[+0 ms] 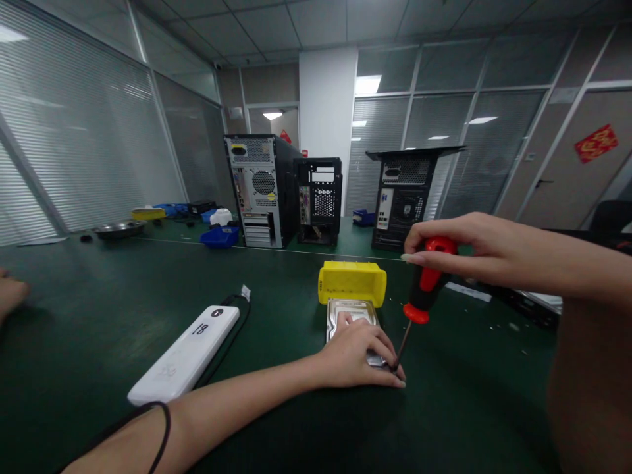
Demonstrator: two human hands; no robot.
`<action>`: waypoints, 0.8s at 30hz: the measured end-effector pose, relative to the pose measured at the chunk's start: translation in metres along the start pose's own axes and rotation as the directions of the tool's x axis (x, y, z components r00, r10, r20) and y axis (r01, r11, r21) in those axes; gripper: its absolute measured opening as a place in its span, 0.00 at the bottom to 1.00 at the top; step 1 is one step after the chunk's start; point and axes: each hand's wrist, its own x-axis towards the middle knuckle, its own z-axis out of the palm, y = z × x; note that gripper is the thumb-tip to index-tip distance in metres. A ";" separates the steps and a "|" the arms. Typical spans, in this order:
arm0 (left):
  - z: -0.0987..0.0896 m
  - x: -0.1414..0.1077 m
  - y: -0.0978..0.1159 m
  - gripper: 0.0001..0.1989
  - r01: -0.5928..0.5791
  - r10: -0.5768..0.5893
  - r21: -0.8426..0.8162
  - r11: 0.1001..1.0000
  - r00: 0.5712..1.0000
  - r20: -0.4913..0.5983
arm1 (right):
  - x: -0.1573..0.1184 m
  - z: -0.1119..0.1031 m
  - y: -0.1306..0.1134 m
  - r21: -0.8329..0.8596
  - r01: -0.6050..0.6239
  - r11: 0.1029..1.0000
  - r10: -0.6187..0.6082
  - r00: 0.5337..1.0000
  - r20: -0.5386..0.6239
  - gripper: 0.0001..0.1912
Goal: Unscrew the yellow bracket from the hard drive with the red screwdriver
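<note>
A silver hard drive [351,308] lies flat on the green table [276,434], its far end against a yellow bin [352,282]. My left hand [363,352] rests over the near part of the drive and hides much of it, with fingers bent around its near right corner. Above and to the right, my right hand [461,247] is wrapped round the handle of a red and black screwdriver [428,283]. The screwdriver tilts, and its tip points down at the drive's near right corner, beside my left fingertips. Whether a screw sits there is hidden.
A white power bank [185,355] with a black cable lies left. Three computer cases [289,191] [320,197] [405,197] stand behind, near a blue bin [220,237] and a metal dish [118,229]. Another person's hand [10,294] shows at the left edge.
</note>
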 end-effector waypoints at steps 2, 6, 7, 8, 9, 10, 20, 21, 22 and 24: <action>0.000 0.000 0.000 0.10 0.009 -0.009 0.002 1.000 1.000 0.009 | -0.002 -0.001 0.001 0.030 -0.001 1.000 0.001 1.000 0.005 0.12; 0.001 0.001 -0.001 0.10 0.004 -0.004 -0.002 1.000 1.000 0.005 | -0.007 -0.002 -0.002 0.119 0.054 0.991 -0.052 0.998 -0.021 0.14; 0.001 0.001 -0.001 0.10 -0.002 0.002 -0.003 1.000 1.000 0.000 | -0.008 -0.002 -0.003 0.135 0.075 0.988 -0.073 0.997 -0.019 0.15; 0.002 0.001 -0.002 0.10 -0.007 0.007 -0.002 1.000 1.000 -0.006 | -0.008 -0.002 -0.005 0.148 0.093 0.985 -0.093 0.996 -0.010 0.14; 0.002 0.001 -0.003 0.10 -0.011 0.011 -0.001 1.000 1.000 -0.010 | -0.008 -0.002 -0.006 0.157 0.106 0.982 -0.107 0.994 -0.002 0.14; 0.002 0.001 -0.003 0.10 -0.011 0.011 0.001 1.000 1.000 -0.013 | -0.007 -0.003 -0.007 0.161 0.115 0.980 -0.117 0.993 0.006 0.13; 0.001 0.002 -0.002 0.10 0.011 -0.011 -0.002 1.000 1.000 0.008 | -0.002 0.000 -0.003 0.089 0.129 0.988 -0.128 0.992 -0.011 0.12; 0.001 0.002 -0.002 0.10 0.011 -0.011 -0.003 1.000 1.000 0.007 | -0.002 0.000 -0.003 0.097 0.137 0.986 -0.136 0.991 -0.017 0.14; 0.001 0.002 -0.002 0.10 0.009 -0.009 -0.004 1.000 1.000 0.007 | -0.003 0.000 -0.003 0.109 0.145 0.983 -0.144 0.989 -0.014 0.15; 0.000 0.001 -0.002 0.10 0.002 -0.002 -0.007 1.000 1.000 0.013 | -0.005 -0.001 -0.003 0.141 0.152 0.978 -0.156 0.987 0.019 0.18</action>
